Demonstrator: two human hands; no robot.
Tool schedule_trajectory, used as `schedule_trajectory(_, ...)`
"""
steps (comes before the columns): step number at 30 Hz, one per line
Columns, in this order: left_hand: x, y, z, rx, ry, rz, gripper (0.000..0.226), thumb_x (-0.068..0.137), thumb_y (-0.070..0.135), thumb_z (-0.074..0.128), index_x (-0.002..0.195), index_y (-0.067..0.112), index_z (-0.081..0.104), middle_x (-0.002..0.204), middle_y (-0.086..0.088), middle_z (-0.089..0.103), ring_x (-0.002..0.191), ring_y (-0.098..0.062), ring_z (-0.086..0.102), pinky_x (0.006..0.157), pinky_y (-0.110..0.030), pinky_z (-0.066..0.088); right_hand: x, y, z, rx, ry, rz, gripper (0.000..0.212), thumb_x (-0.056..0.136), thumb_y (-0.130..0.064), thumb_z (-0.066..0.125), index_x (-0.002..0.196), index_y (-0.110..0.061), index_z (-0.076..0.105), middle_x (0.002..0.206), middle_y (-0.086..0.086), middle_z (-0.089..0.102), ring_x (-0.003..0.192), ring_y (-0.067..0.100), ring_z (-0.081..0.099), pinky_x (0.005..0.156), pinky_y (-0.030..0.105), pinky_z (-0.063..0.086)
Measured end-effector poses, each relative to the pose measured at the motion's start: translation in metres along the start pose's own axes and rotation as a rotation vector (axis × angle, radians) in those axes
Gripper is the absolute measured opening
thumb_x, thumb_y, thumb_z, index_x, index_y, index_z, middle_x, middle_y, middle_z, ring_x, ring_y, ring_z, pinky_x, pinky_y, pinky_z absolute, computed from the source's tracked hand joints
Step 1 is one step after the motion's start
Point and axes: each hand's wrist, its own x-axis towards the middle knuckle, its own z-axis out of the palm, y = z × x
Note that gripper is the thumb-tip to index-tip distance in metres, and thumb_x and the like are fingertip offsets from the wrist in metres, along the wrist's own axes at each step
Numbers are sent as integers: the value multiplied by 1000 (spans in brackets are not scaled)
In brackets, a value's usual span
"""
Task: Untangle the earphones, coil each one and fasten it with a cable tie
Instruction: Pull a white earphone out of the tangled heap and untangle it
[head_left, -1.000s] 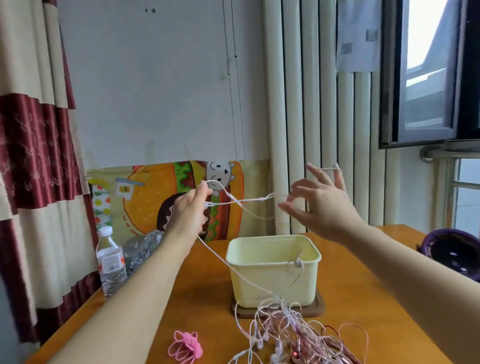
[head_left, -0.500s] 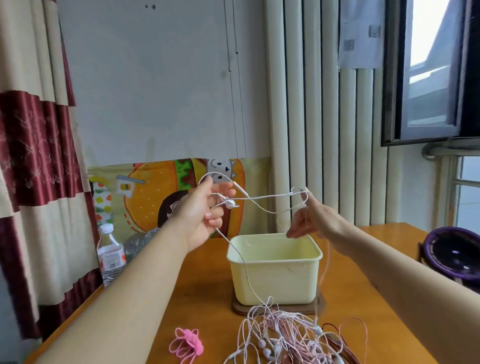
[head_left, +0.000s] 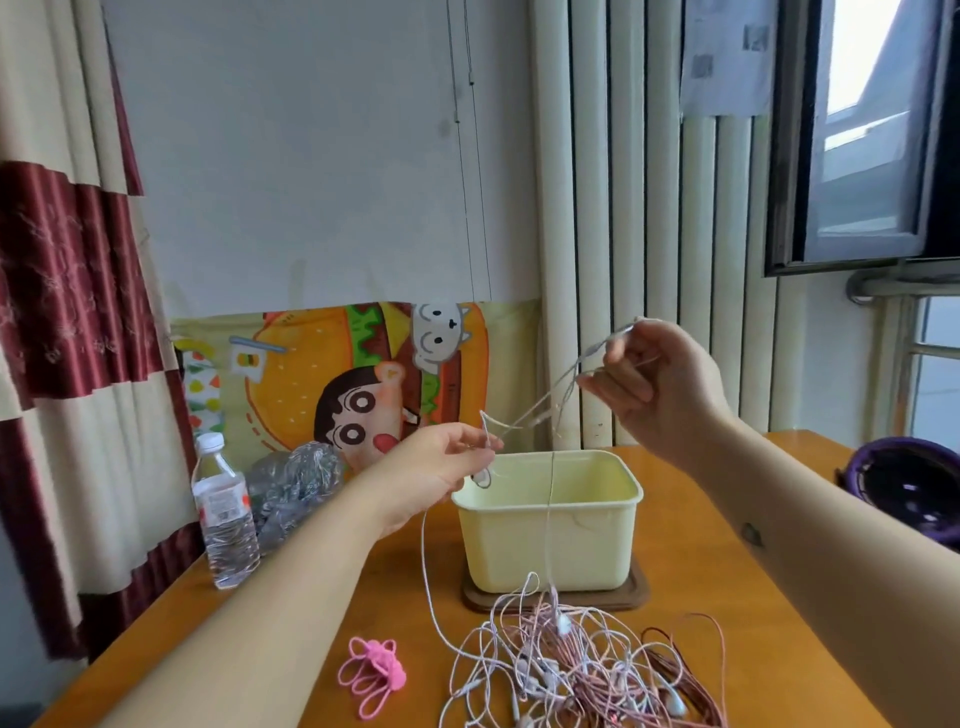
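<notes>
A tangle of white and pink earphones (head_left: 576, 670) lies on the wooden table (head_left: 737, 649) near me. One white earphone cable (head_left: 540, 410) is lifted out of it and stretched in the air above a pale yellow tub (head_left: 550, 540). My left hand (head_left: 436, 467) pinches its lower end just left of the tub. My right hand (head_left: 660, 384) pinches the cable higher up, to the right. Two strands hang from my hands down to the tangle. A bunch of pink cable ties (head_left: 374, 675) lies left of the tangle.
The tub stands on a brown coaster (head_left: 639, 597). A water bottle (head_left: 226, 519) and crumpled clear plastic (head_left: 296, 483) sit at the table's left edge. A dark purple bowl-like object (head_left: 909, 488) is at the right edge. Curtain on the left, radiator and window behind.
My right hand has risen and moved right, pulling the cable taut. My left hand has dropped lower, down toward the tub's left rim.
</notes>
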Motion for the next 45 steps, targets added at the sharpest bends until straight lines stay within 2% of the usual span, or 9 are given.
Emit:
schedule_trajectory(9,-3,-18,-4,-4,232,96,23,96,8,49,93,22,66,76,7,64,58,-2,54,54,-11,43,-18,-4,-22,-688,-193,-52,39,78,-15,32,56,12,49,41,4,32,52,26,31,92,65,34)
schedule_trajectory(12,-6,-22,-8,88,286,114,19,95,10,53,90,23,65,84,2,69,54,5,56,53,-10,44,-24,-3,-36,-872,-176,-1,42,83,-22,36,62,-1,65,52,25,31,49,24,25,69,45,40)
schedule_trajectory(16,-9,-28,-7,181,305,114,4,88,24,64,86,25,67,85,8,68,77,1,62,69,-18,49,-26,1,-39,-1136,-174,37,42,96,-14,38,68,-8,68,56,8,39,48,10,33,52,26,29)
schedule_trajectory(22,-13,-26,-3,78,221,136,22,90,12,60,95,33,65,83,3,70,73,-7,67,71,-15,51,-38,12,-34,-1771,-587,775,28,100,-20,40,118,-13,60,107,3,71,81,6,64,87,27,51)
schedule_trajectory(25,-14,-19,-1,-48,206,170,31,93,5,53,100,33,65,84,-3,72,76,-12,69,75,-22,55,-45,16,-27,-1879,-663,630,35,94,-33,53,127,-22,56,123,-6,63,103,5,60,95,22,44)
schedule_trajectory(31,-15,8,12,-396,211,241,30,94,-5,47,103,17,65,98,0,69,95,-13,68,72,-24,55,-52,43,11,-1433,-463,210,58,78,-57,64,125,-26,54,121,-12,59,111,2,54,98,23,44)
schedule_trajectory(37,-18,22,18,-811,161,218,32,93,-10,43,104,13,64,105,-1,70,105,-14,66,80,-27,57,-50,64,33,-1115,-242,15,34,81,-39,69,107,-17,62,96,-5,68,85,9,66,83,31,56)
schedule_trajectory(40,-20,20,18,-618,214,230,32,92,-7,47,103,17,65,110,-1,69,103,-9,66,77,-24,57,-46,59,36,-837,-231,138,16,92,-19,58,96,-5,65,70,2,65,60,15,63,78,37,58)
schedule_trajectory(45,-22,0,-1,245,447,298,31,95,11,52,121,23,63,102,12,68,82,6,66,78,-18,54,-41,43,27,-959,-131,112,23,97,-23,50,93,-15,72,55,-7,39,48,7,40,56,29,42)
